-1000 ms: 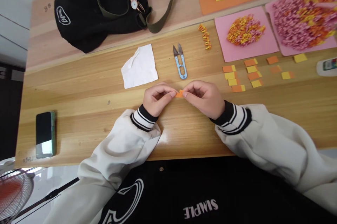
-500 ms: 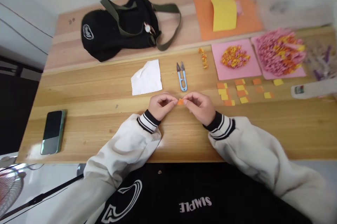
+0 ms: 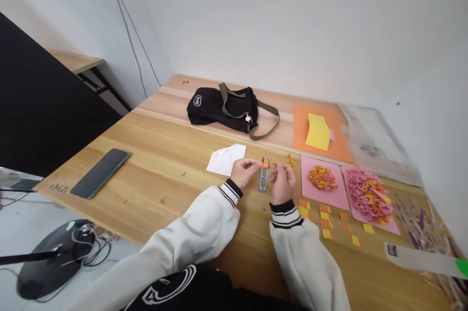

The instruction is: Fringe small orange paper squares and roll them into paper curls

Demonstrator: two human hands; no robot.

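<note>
Pinched in your left hand [image 3: 245, 173], thumb and finger closed, an orange paper slip [image 3: 265, 164] appears over the blue scissors [image 3: 263, 183]. Your right hand [image 3: 283, 185] curls just to the right, its hold unclear. Light, even pressure should keep the slip uncreased.

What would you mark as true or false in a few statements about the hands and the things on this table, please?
1. The left hand holds an orange slip. True.
2. The watch lies on the phone. False: the watch rests on the black bag.
3. The yellow paper lies on the orange sheet. True.
4. The snips are in the right hand. False: the snips lie on the table.
5. Two pink sheets bear piles of small coloured pieces. True.
</note>
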